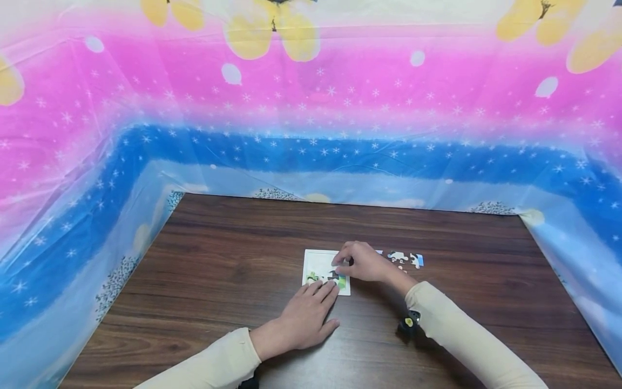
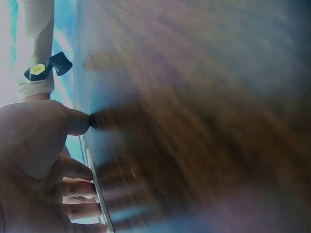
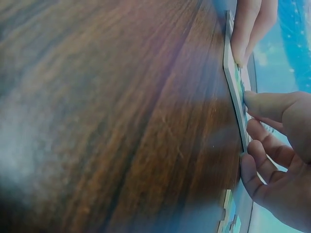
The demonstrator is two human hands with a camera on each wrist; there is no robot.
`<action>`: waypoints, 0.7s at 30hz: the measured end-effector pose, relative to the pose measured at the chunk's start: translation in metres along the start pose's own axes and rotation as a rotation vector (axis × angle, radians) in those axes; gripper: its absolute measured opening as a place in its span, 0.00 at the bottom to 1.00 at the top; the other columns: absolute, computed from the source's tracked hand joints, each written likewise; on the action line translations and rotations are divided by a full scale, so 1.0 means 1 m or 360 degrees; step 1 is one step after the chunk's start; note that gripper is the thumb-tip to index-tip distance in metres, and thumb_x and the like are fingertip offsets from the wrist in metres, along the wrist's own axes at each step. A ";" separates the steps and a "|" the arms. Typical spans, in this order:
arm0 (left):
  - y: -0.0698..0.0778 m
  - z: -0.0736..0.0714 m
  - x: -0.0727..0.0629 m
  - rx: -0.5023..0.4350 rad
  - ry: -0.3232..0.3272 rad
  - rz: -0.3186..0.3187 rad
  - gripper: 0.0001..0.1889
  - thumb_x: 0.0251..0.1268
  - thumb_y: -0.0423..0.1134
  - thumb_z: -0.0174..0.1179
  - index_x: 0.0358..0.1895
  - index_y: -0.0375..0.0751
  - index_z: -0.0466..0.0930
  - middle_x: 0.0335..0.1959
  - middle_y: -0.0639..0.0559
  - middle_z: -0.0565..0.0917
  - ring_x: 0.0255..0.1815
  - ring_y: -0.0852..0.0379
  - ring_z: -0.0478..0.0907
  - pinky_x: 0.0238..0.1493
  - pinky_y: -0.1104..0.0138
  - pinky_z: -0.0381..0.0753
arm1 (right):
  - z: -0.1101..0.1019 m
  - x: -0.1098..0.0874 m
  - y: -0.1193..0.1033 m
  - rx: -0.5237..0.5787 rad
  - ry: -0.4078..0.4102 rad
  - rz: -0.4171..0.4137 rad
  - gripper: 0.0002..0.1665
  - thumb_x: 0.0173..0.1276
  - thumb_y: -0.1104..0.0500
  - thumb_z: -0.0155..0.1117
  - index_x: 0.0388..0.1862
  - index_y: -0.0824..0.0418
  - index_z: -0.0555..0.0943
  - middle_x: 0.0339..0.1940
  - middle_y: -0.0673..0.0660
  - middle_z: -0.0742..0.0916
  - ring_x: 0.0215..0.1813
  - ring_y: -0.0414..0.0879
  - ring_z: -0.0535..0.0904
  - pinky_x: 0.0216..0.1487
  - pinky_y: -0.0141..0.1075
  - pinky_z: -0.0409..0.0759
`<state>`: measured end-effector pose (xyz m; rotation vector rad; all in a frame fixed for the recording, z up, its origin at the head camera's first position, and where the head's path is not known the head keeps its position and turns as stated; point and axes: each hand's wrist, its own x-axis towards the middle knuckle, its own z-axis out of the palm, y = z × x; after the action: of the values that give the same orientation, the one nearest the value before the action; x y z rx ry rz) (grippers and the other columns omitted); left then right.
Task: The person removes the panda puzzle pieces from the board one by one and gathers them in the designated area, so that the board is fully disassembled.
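You are working over a white puzzle tray (image 1: 304, 265) lying on the table (image 1: 218, 254) in front of you, and you seem to be only partway through: printed pieces (image 1: 342, 282) are covering some of its nearer part, while bare white is showing farther back. Loose pieces (image 1: 416, 260) are lying to the tray's right, partly hidden by your right hand (image 1: 362, 262), so their count is unclear. That hand is reaching over the tray's right side, thumb and forefinger bending toward each other; whether they are pinching a piece or just pressing one, you cannot tell from here. Your left hand (image 1: 306, 316) is resting palm down, fingers nearly straight over the near rim, thumb spreading away. The table's far edge is running well behind the tray, below the printed cloth (image 1: 291, 156); open room is stretching leftward and behind, while loose pieces and your forearm are crowding the right.
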<state>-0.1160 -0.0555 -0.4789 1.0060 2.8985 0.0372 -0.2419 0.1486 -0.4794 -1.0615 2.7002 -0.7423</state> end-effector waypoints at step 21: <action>0.000 0.000 0.001 0.0007 -0.0018 -0.0006 0.36 0.78 0.60 0.47 0.78 0.40 0.64 0.79 0.46 0.66 0.77 0.47 0.64 0.74 0.52 0.66 | 0.000 -0.002 -0.002 0.0240 0.0019 0.0080 0.06 0.70 0.59 0.71 0.44 0.51 0.86 0.33 0.41 0.85 0.36 0.35 0.81 0.42 0.34 0.82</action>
<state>-0.1168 -0.0551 -0.4787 0.9983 2.8913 0.0245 -0.2390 0.1481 -0.4787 -0.9541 2.6211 -0.9292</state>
